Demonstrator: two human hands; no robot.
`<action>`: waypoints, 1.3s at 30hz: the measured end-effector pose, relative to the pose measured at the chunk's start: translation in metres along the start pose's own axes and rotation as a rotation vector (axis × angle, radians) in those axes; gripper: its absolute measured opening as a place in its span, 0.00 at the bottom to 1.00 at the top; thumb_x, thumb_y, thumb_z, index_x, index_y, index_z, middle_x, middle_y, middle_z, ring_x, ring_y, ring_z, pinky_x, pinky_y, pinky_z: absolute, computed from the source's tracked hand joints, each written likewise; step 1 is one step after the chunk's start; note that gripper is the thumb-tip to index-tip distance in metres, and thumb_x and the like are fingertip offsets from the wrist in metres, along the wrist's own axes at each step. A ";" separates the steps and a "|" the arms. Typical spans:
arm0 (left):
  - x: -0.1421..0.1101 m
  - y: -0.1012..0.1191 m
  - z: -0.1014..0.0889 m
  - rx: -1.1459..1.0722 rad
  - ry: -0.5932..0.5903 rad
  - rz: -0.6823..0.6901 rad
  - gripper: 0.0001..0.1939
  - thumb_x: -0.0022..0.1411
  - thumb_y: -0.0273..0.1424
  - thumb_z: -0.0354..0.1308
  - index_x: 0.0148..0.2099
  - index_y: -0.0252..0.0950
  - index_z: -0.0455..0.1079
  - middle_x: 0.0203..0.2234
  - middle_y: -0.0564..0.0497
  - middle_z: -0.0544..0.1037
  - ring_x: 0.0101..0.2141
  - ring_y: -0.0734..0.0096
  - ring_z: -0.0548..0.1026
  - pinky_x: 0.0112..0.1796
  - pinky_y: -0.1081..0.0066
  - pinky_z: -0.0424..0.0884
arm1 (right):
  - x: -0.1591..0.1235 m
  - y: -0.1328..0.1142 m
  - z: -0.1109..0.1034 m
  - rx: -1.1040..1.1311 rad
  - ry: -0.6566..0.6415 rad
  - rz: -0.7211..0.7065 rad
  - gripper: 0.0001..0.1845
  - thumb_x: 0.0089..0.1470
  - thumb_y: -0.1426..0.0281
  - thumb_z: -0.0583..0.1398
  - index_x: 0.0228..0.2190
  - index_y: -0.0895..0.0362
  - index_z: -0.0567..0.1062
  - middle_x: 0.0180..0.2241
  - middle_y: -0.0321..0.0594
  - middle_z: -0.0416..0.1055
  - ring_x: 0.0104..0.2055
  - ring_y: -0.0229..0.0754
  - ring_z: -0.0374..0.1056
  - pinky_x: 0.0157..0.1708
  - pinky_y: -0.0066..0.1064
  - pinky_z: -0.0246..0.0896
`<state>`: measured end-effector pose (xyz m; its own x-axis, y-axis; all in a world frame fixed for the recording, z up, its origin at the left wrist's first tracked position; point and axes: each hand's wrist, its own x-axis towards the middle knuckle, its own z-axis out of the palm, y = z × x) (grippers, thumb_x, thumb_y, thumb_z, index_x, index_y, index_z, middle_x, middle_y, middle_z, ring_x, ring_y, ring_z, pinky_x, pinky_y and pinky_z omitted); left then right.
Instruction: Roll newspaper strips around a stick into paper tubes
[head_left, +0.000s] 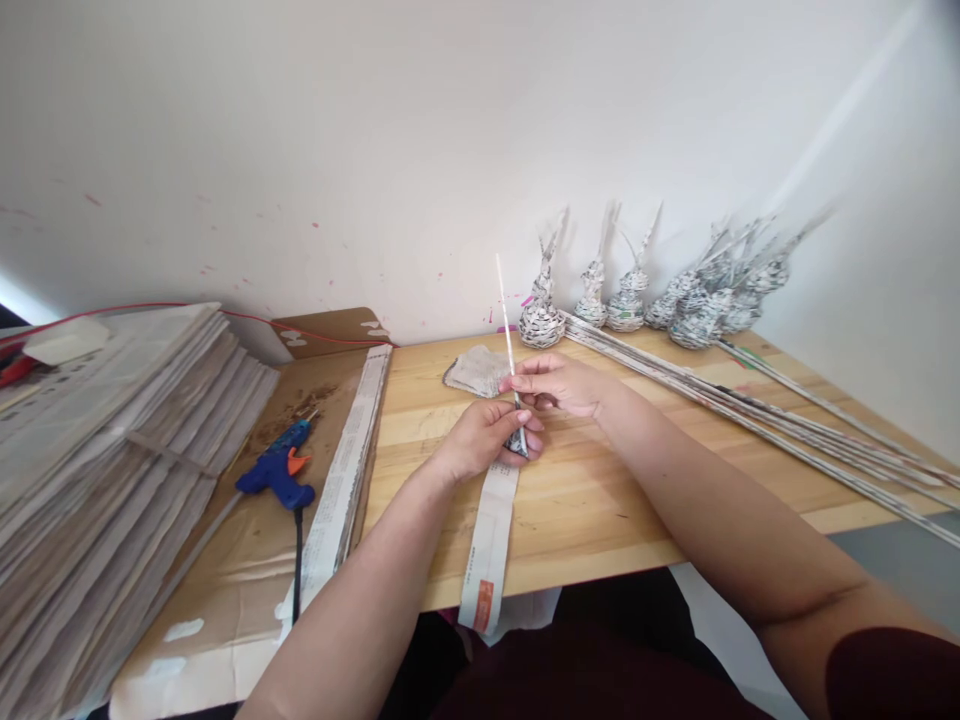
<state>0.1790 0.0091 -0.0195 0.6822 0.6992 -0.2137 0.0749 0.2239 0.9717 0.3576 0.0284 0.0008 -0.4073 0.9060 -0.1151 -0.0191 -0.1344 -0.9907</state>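
A thin white stick (504, 300) stands almost upright between my hands. My right hand (559, 383) is closed, pinching the stick partway up with thumb and fingertips. Just below, my left hand (484, 435) is closed around the stick's lower end and a dark-printed end of newspaper. From beneath that hand a long newspaper strip (491, 550) runs toward me and hangs over the table's front edge. My fingers partly hide where paper and stick meet. A grey folded cloth (476, 370) lies just behind my hands.
Several woven-paper figures (541, 325) line the wall. Long rolled-paper sticks (712, 390) lie across the wooden table's (592, 500) right side. On the left are a blue glue gun (277, 478) on cardboard (217, 600), a stack of newspaper strips (349, 450) and a tall newspaper pile (150, 430).
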 end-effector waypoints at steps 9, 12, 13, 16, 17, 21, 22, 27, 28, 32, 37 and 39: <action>-0.001 0.003 -0.001 0.016 -0.033 0.001 0.24 0.57 0.49 0.59 0.40 0.31 0.73 0.30 0.43 0.79 0.30 0.67 0.78 0.29 0.70 0.74 | 0.000 0.001 0.002 0.008 0.067 -0.003 0.20 0.43 0.56 0.68 0.30 0.61 0.77 0.17 0.30 0.60 0.19 0.29 0.52 0.17 0.24 0.40; 0.000 0.001 -0.002 0.006 -0.008 0.005 0.24 0.56 0.49 0.59 0.39 0.30 0.72 0.30 0.43 0.79 0.30 0.66 0.78 0.30 0.69 0.74 | 0.001 0.003 -0.001 -0.006 0.006 0.020 0.22 0.44 0.58 0.68 0.35 0.62 0.79 0.18 0.31 0.62 0.19 0.29 0.53 0.17 0.24 0.40; 0.000 0.001 -0.002 0.005 -0.003 0.004 0.24 0.55 0.49 0.60 0.39 0.30 0.72 0.30 0.43 0.79 0.30 0.66 0.78 0.30 0.69 0.74 | 0.001 0.003 -0.001 0.002 0.019 0.022 0.21 0.42 0.59 0.69 0.34 0.62 0.79 0.17 0.31 0.61 0.19 0.28 0.52 0.17 0.24 0.40; 0.001 -0.001 -0.001 0.008 -0.020 0.006 0.24 0.55 0.49 0.60 0.39 0.30 0.73 0.30 0.43 0.79 0.31 0.67 0.78 0.31 0.68 0.74 | 0.003 0.003 0.000 0.059 0.108 0.004 0.18 0.38 0.61 0.71 0.24 0.62 0.75 0.15 0.29 0.58 0.18 0.27 0.49 0.17 0.24 0.38; 0.001 -0.001 -0.001 0.009 -0.028 0.009 0.24 0.55 0.49 0.60 0.39 0.30 0.73 0.30 0.43 0.79 0.31 0.67 0.78 0.32 0.68 0.74 | 0.003 0.002 0.001 0.078 0.137 -0.003 0.18 0.37 0.62 0.72 0.22 0.61 0.73 0.15 0.28 0.58 0.18 0.27 0.49 0.16 0.23 0.37; 0.001 -0.001 0.000 0.006 -0.024 0.013 0.25 0.55 0.49 0.60 0.39 0.29 0.73 0.29 0.43 0.78 0.30 0.67 0.78 0.31 0.68 0.74 | 0.001 0.001 0.000 0.077 0.074 0.009 0.18 0.39 0.60 0.71 0.26 0.61 0.75 0.17 0.31 0.62 0.19 0.29 0.53 0.16 0.23 0.40; 0.001 -0.001 0.000 0.004 -0.015 0.013 0.25 0.55 0.49 0.60 0.38 0.29 0.73 0.28 0.43 0.78 0.30 0.66 0.78 0.31 0.68 0.74 | 0.001 0.001 -0.001 0.058 0.028 0.020 0.19 0.41 0.59 0.70 0.29 0.61 0.77 0.18 0.32 0.64 0.19 0.29 0.54 0.16 0.23 0.40; 0.001 -0.002 -0.001 0.005 -0.061 0.007 0.25 0.55 0.49 0.60 0.39 0.29 0.72 0.29 0.43 0.78 0.30 0.66 0.78 0.31 0.68 0.74 | 0.002 0.004 0.002 0.037 0.071 0.001 0.18 0.39 0.60 0.71 0.25 0.62 0.75 0.16 0.30 0.61 0.17 0.27 0.49 0.16 0.24 0.37; 0.001 -0.002 -0.002 0.006 -0.084 0.005 0.25 0.55 0.49 0.60 0.39 0.29 0.72 0.30 0.43 0.78 0.30 0.66 0.78 0.31 0.68 0.74 | 0.003 0.004 0.003 0.053 0.108 -0.007 0.18 0.38 0.61 0.71 0.22 0.61 0.73 0.15 0.29 0.59 0.16 0.26 0.47 0.16 0.24 0.35; 0.000 -0.002 -0.003 0.002 -0.095 0.006 0.24 0.56 0.49 0.59 0.39 0.30 0.72 0.29 0.43 0.78 0.30 0.65 0.78 0.31 0.67 0.75 | 0.002 0.003 0.001 0.069 0.091 -0.009 0.19 0.41 0.58 0.70 0.24 0.61 0.74 0.16 0.29 0.58 0.18 0.28 0.49 0.16 0.24 0.37; 0.000 0.000 -0.003 0.001 -0.061 0.002 0.24 0.55 0.49 0.60 0.39 0.30 0.72 0.29 0.43 0.78 0.30 0.65 0.78 0.31 0.65 0.75 | 0.001 0.002 -0.003 0.018 -0.034 -0.004 0.19 0.44 0.59 0.68 0.32 0.62 0.78 0.18 0.30 0.61 0.18 0.28 0.51 0.17 0.24 0.39; -0.001 0.000 -0.003 0.009 -0.092 0.005 0.24 0.56 0.49 0.59 0.40 0.30 0.72 0.30 0.43 0.78 0.31 0.65 0.78 0.32 0.65 0.75 | 0.002 0.003 -0.002 0.048 0.039 -0.035 0.17 0.41 0.62 0.70 0.24 0.62 0.75 0.17 0.29 0.60 0.18 0.27 0.49 0.17 0.24 0.38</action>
<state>0.1761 0.0104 -0.0198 0.7462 0.6351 -0.1995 0.0781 0.2141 0.9737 0.3587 0.0302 -0.0026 -0.3696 0.9253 -0.0845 -0.0770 -0.1211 -0.9896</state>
